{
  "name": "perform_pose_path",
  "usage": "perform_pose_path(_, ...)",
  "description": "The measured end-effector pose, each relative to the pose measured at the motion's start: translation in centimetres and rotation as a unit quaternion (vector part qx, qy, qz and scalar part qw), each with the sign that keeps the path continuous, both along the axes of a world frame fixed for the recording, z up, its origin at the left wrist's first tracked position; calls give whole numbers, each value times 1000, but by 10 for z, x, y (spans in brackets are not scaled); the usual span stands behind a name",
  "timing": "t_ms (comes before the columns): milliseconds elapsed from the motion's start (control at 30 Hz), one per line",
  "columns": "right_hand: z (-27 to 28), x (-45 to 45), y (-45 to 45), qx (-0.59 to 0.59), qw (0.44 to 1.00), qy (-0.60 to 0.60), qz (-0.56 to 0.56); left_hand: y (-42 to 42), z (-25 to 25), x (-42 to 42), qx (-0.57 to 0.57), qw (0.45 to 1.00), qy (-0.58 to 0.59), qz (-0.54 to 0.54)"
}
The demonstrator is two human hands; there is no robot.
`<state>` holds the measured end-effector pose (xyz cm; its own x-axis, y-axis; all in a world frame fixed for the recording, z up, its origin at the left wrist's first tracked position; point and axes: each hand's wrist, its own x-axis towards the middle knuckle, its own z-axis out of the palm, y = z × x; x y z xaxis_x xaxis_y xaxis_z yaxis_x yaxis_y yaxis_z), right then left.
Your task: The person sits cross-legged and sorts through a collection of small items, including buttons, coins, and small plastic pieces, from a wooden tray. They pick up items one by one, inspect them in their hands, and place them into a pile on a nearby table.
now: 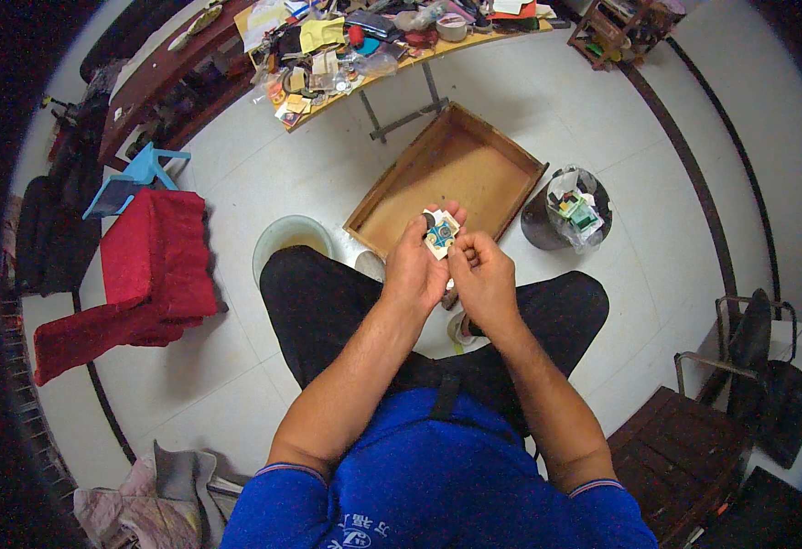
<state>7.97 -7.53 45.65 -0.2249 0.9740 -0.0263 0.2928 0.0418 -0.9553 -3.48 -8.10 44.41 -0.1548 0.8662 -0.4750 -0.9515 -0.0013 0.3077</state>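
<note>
My left hand (411, 271) is palm up, holding a small white-edged card (440, 235) with a blue patterned face and round yellowish marks. Between the thumb and the card sits a dark, round, coin-like piece (429, 219). My right hand (488, 274) has its fingers curled, thumb and index tip at the card's lower right corner; whether they pinch it is hidden. Beyond both hands, on the floor, lies an empty wooden drawer (469, 161).
A pale bucket (261, 247) stands by my left knee, a dark waste bin (536, 223) beyond my right. Ahead is a cluttered yellow-topped table (411, 62). A red-draped seat (160, 254) and a blue plastic stool (141, 168) are left; a dark wooden cabinet (675, 439) is right.
</note>
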Motion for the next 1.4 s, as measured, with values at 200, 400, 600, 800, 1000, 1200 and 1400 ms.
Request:
perform_pose_path(200, -11, 8, 6, 4, 999, -1, -33, -3, -2, 5, 1, 1000, -21, 2)
perform_pose_path(400, 1, 31, 17, 7, 998, 22, -66, -7, 7, 5, -22, 999, -31, 13)
perform_pose_path(600, 6, 33, 13, 17, 998, 12, -55, -10, 3, 6, -8, 1000, -8, -12)
perform_pose_path(800, 6, 27, 10, -7, 999, 31, -41, -13, 6, 2, 7, 999, -13, -30)
perform_pose_path(1000, -3, 23, 16, -38, 998, 29, -36, -16, 12, 0, 33, 998, -18, -48)
perform_pose_path(1200, -12, 20, 20, -80, 996, 20, -31, -16, 7, -2, 54, 997, -38, -43)
perform_pose_path(1400, -23, 18, 21, -88, 996, -21, -1, -15, -2, -3, 49, 997, -41, -40)
